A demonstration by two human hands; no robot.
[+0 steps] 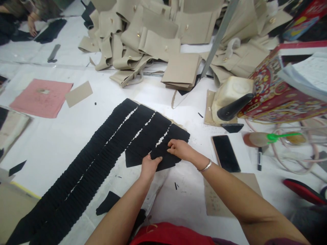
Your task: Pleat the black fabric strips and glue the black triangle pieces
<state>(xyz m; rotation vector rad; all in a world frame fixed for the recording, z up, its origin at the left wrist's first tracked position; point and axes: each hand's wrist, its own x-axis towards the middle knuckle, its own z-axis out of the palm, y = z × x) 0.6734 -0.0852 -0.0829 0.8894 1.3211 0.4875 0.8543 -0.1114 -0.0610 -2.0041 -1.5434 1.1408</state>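
Long overlapping rows of thin black pieces (102, 149) slant across the table, with narrow jagged white gaps between the rows. At the near right end of the rows, my left hand (150, 165) grips the edge of a black piece (166, 157), its thumb on top and some fingers hidden. Just to the right, my right hand (180, 149) is held over the same black pieces with its fingers curled together. Whatever is between those fingertips is too small to make out. A loose black scrap (107, 203) lies beside my left forearm.
Beige bag parts (150, 30) are heaped at the back, by a stack of beige panels (181, 69). On the right are a phone (226, 153), a white container (231, 92) and a red patterned box (270, 88). A pink cloth (42, 97) lies left; another person's hand (32, 23) shows beyond.
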